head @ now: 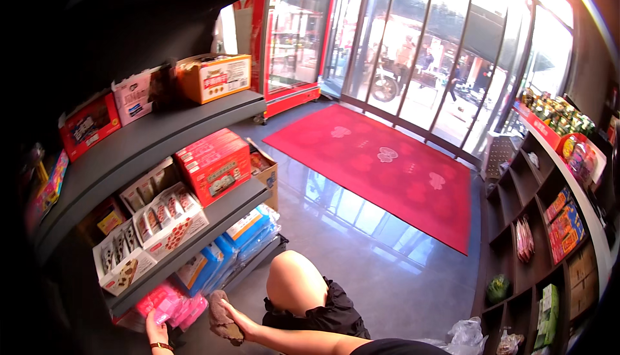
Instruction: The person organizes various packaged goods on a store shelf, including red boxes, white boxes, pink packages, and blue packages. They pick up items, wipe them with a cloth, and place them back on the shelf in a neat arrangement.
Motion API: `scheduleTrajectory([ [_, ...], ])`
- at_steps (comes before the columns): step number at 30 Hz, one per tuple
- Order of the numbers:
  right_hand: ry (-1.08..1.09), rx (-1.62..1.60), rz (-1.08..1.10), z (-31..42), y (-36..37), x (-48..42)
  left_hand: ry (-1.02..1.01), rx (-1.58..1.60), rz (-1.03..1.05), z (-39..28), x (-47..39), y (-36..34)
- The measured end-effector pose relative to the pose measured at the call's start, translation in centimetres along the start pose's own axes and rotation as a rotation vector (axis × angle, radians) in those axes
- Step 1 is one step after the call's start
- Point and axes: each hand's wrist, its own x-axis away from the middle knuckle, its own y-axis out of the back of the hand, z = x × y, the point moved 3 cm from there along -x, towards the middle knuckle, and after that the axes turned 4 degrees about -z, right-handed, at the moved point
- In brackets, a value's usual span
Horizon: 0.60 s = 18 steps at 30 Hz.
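My left hand (156, 328), with a band at its wrist, is at the pink plastic-wrapped packs (169, 305) on the bottom shelf, its fingers against the wrapping. Whether it grips a pack or only touches one cannot be made out. A folded brown cloth (224, 317) is in my right hand (237, 320), held just right of the pink packs. Blue plastic-wrapped packs (213, 263) are stacked further along the same shelf. My bent knee (295, 280) is up close beside the shelf.
White snack boxes (169, 217) and red cartons (215, 166) stand on the grey shelf (232, 200) overhead. A red mat (382, 166) lies before the glass doors (416, 59). Dark cubby shelving (525, 239) lines the right side. A clear plastic bag (467, 335) sits behind my right arm.
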Motion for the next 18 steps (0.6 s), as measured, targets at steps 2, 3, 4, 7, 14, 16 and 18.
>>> scheduleTrajectory([
  [2, 0.246, 0.261, 0.084, 0.4, 0.0, -1.3, -0.038, 0.065, 0.111, -0.7, 5.8, -1.9],
  [3, 0.327, 0.383, 0.165, -0.9, -1.1, -1.6, -0.005, 0.108, 0.062, -1.0, 8.7, -2.4],
  [4, 0.405, 0.524, 0.164, -1.1, -2.8, -0.2, -0.027, 0.117, 0.14, -1.2, 11.9, -3.8],
  [7, 0.992, 1.134, 0.239, 0.3, -8.0, 3.6, 0.062, -0.053, 0.259, 1.4, 15.3, -3.9],
  [14, 1.04, 1.723, 0.982, -1.0, -13.4, 4.6, -0.643, -0.869, 0.151, 2.2, 23.3, -4.9],
  [16, 1.078, 1.698, 0.712, 1.8, -13.9, 2.6, -0.189, -0.353, 0.175, 3.3, 26.3, -4.6],
  [18, 1.064, 1.649, 0.36, 3.8, -12.6, 0.6, -0.073, -0.21, 0.225, 3.0, 27.3, -4.8],
])
